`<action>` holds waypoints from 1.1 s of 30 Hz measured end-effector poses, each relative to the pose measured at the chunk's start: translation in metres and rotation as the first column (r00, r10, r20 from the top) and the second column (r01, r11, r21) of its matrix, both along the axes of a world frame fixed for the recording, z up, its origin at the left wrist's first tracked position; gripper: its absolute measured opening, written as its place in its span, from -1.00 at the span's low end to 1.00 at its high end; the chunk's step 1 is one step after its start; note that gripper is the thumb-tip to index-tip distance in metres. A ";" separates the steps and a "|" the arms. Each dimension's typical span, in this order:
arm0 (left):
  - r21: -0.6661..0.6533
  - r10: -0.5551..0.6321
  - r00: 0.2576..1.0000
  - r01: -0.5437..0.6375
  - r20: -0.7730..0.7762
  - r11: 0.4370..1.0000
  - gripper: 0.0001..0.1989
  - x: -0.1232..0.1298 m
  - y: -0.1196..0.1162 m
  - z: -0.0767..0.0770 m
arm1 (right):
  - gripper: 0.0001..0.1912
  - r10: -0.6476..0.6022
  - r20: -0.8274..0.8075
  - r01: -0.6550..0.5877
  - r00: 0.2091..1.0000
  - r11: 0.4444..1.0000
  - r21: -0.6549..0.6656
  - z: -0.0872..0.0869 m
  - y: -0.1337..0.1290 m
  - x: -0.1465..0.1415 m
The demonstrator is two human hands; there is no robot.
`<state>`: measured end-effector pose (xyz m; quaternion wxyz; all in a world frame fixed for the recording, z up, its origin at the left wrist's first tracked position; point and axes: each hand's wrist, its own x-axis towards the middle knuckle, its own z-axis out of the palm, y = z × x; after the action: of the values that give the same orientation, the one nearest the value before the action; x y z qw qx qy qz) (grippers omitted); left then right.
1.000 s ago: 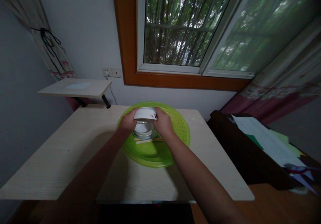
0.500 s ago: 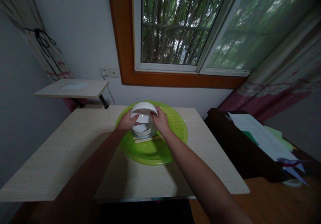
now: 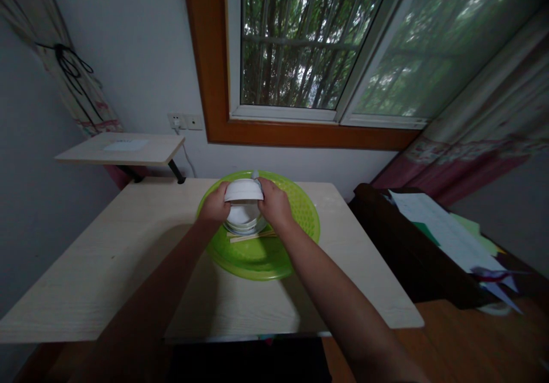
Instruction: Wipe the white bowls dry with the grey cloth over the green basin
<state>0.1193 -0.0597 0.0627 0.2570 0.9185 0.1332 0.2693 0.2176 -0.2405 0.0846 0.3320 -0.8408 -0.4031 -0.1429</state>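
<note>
A white bowl (image 3: pixel 243 190) is held between my two hands, turned so that its outer side shows. My left hand (image 3: pixel 215 203) grips its left edge, and my right hand (image 3: pixel 273 201) grips the right edge. Beneath it, stacked white dishes (image 3: pixel 242 216) sit in a round green tray (image 3: pixel 257 272) with a textured bottom. Pale chopsticks (image 3: pixel 251 236) lie in the tray in front of the stack. Behind the held bowl, near my right fingers, a small greyish thing shows, too small to make out.
The tray stands on a light wooden table (image 3: pixel 141 274). A raised shelf (image 3: pixel 146 153) with a paper on it is at the back left. Beyond the table's right edge, papers (image 3: pixel 446 228) lie on a dark brown surface. A window is behind.
The held bowl has been tilted over, so its inside no longer shows and its outer side does. Both hands remain on its edges.
</note>
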 end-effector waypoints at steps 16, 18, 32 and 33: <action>-0.522 -0.127 0.992 0.106 -0.004 0.846 -0.51 0.005 -0.008 0.003 | -0.62 0.022 -0.302 0.104 0.953 0.913 0.395 -0.015 0.011 0.014; -0.549 -0.124 0.992 0.119 0.028 0.827 -0.53 0.006 -0.008 0.002 | -0.63 0.034 -0.318 0.093 0.947 0.923 0.373 -0.016 0.012 0.014; -0.054 -0.067 0.997 0.070 0.047 0.996 -0.48 0.003 0.002 0.001 | -0.47 -0.001 -0.113 0.012 0.994 0.995 0.096 -0.009 0.004 0.006; -0.038 -0.060 0.997 0.062 0.041 0.997 -0.44 0.003 0.001 0.000 | -0.45 -0.011 -0.106 0.019 0.994 0.997 0.078 -0.008 0.004 0.005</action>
<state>0.1226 -0.0584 0.0627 0.2858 0.9114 0.1052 0.2768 0.2225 -0.2368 0.0763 0.3845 -0.8364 -0.3727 -0.1166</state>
